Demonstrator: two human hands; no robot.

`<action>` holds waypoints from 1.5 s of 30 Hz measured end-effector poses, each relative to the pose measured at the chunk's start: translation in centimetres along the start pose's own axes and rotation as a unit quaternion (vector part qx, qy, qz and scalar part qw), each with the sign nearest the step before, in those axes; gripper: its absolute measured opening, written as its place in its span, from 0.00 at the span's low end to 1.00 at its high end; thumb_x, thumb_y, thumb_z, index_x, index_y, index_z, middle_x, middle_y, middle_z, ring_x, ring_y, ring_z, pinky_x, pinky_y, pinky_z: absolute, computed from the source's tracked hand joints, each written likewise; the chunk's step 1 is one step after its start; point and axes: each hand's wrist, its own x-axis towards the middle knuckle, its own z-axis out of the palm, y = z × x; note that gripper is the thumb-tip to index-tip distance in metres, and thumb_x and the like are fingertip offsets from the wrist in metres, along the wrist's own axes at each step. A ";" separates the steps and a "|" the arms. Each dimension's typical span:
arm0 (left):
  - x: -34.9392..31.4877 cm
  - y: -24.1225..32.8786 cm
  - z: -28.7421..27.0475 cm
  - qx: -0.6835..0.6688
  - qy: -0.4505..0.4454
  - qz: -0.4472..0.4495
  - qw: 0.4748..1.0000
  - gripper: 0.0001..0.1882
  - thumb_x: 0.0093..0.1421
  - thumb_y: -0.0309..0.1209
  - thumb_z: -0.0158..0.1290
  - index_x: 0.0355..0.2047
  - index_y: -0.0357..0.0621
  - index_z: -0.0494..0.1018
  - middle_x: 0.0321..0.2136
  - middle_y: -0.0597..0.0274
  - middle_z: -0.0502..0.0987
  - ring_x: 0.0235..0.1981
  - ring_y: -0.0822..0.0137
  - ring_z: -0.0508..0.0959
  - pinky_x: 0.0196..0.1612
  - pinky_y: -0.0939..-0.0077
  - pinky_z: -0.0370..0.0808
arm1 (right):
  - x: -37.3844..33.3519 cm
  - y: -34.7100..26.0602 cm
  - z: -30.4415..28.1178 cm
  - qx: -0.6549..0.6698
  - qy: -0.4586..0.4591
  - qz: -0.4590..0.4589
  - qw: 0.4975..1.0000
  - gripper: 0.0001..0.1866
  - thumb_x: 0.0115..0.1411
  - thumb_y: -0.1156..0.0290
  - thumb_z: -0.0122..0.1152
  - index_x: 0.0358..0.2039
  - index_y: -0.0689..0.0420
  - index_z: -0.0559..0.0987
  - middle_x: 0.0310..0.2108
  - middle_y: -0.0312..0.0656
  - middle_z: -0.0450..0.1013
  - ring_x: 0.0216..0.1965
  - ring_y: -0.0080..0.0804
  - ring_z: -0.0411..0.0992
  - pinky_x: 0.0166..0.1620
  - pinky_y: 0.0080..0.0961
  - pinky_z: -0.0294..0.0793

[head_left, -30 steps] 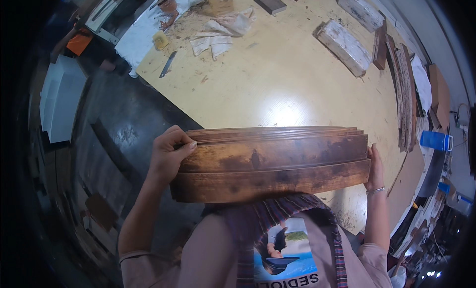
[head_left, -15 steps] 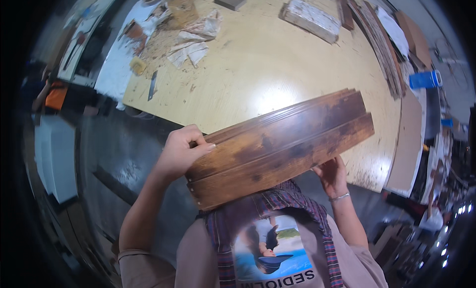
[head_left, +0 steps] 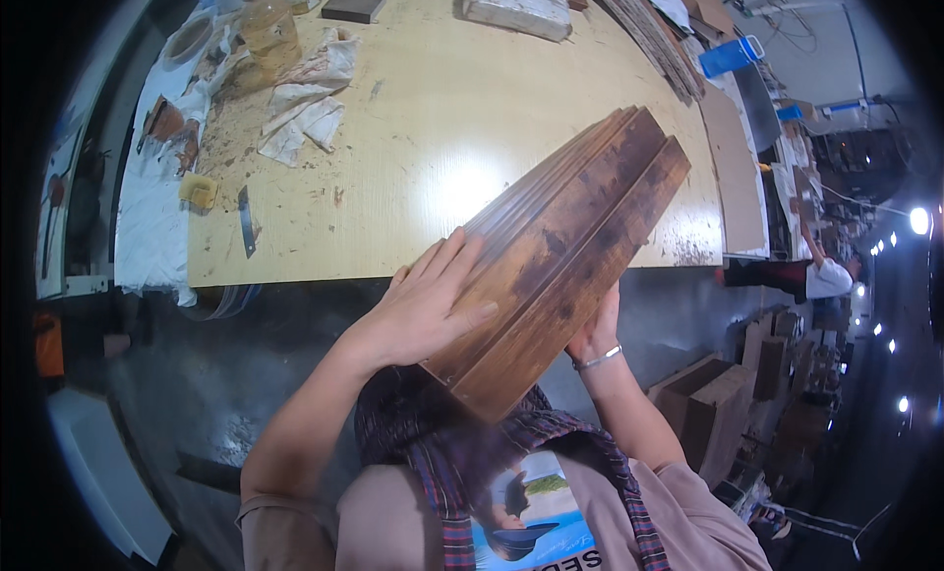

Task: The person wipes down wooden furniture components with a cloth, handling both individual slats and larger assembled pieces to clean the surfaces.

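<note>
Stack of brown moulded wood strips (head_left: 560, 266) is off the bench (head_left: 462, 148), tilted steeply, low end near chest. Left hand (head_left: 423, 310) flat on its top side, right hand (head_left: 595, 330) gripping from below. Not set down yet; bench spot w/ rags (head_left: 305, 104) free.

- The single view comes from a fisheye camera on the person's head, looking steeply down over their own chest and forearms.
- It faces forward across the near edge of a pale workbench (head_left: 472, 158), whose far edge runs out at the top of the picture.
- It sits close: the left hand (head_left: 423, 310), right hand (head_left: 593, 337) and the stained wooden board (head_left: 565, 256) fill the centre.
- Straight edges bow toward a dark round rim.
</note>
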 end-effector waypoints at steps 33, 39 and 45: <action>10.0 -15.4 -19.4 0.359 0.264 -0.127 0.886 0.27 0.63 0.22 0.49 0.63 0.52 0.66 0.55 0.57 0.72 0.50 0.56 0.74 0.54 0.64 0.73 | -0.9 -1.9 5.4 -0.101 0.125 -0.113 0.981 0.27 0.71 0.52 0.49 0.60 0.60 0.67 0.53 0.45 0.73 0.52 0.35 0.75 0.53 0.36 0.79; 4.9 -2.9 -12.3 -0.299 0.105 -0.030 0.948 0.29 0.59 0.16 0.49 0.63 0.39 0.65 0.54 0.51 0.74 0.50 0.59 0.79 0.48 0.71 0.78 | -0.5 -1.4 5.2 -0.210 0.183 -0.132 0.951 0.29 0.68 0.52 0.55 0.59 0.61 0.68 0.51 0.44 0.75 0.47 0.32 0.77 0.49 0.32 0.81; 9.4 -4.5 -3.4 -0.106 -0.031 0.206 0.972 0.12 0.64 0.24 0.49 0.46 0.49 0.78 0.38 0.62 0.73 0.30 0.66 0.76 0.32 0.74 0.80 | -0.5 -1.1 6.5 -0.255 0.225 -0.128 0.932 0.31 0.66 0.52 0.59 0.60 0.62 0.67 0.52 0.42 0.72 0.49 0.29 0.73 0.51 0.29 0.76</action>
